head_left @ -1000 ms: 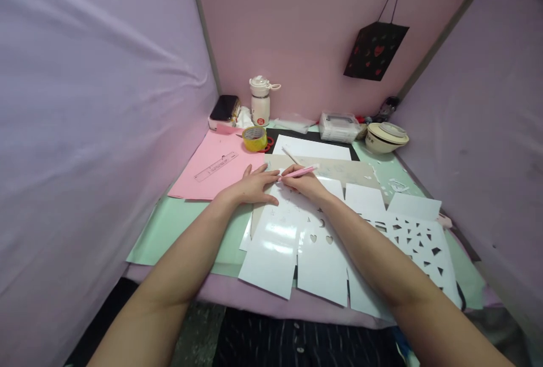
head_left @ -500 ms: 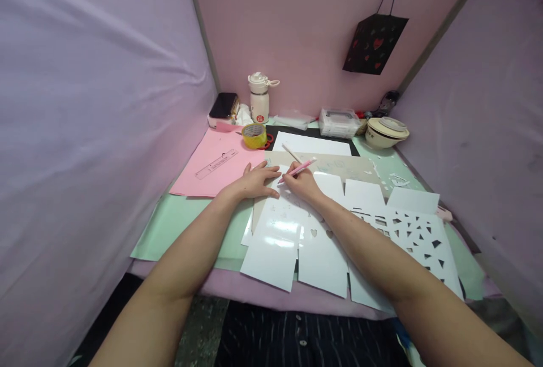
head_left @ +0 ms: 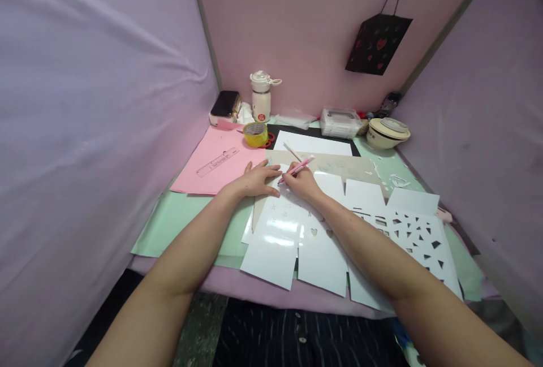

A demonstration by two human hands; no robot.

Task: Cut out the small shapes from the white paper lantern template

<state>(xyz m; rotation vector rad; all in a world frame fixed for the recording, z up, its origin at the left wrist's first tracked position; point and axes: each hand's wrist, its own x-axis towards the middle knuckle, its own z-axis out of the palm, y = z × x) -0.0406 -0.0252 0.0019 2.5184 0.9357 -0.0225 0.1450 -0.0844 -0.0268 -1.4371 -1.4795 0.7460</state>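
Note:
A large white card sheet point(head_left: 271, 265) with slits along its edges lies in front of me, marked with faint drawn shapes and pierced by heart and angular cut-outs. My left hand point(head_left: 258, 179) rests flat on its upper left part, fingers spread. Close beside it, my right hand point(head_left: 302, 181) grips a slim pink pen-style craft knife point(head_left: 302, 165), its tip down on the card near my left fingers. Just behind the right hand lies a pale pencil-like stick point(head_left: 292, 151). A greyish board point(head_left: 339, 164) is partly under the card.
Pink paper point(head_left: 190, 177) with a clear ruler point(head_left: 218, 162) lies left. Behind are yellow tape point(head_left: 255, 136), red-handled scissors point(head_left: 270, 139), a bottle point(head_left: 261, 104), a phone point(head_left: 225, 103), a plastic box point(head_left: 340, 124) and a lidded bowl point(head_left: 387, 134). A black lantern point(head_left: 379, 44) hangs above.
The view has shifted slightly. The knife's back end leans a little differently in my right hand. My left hand stays in place on the card.

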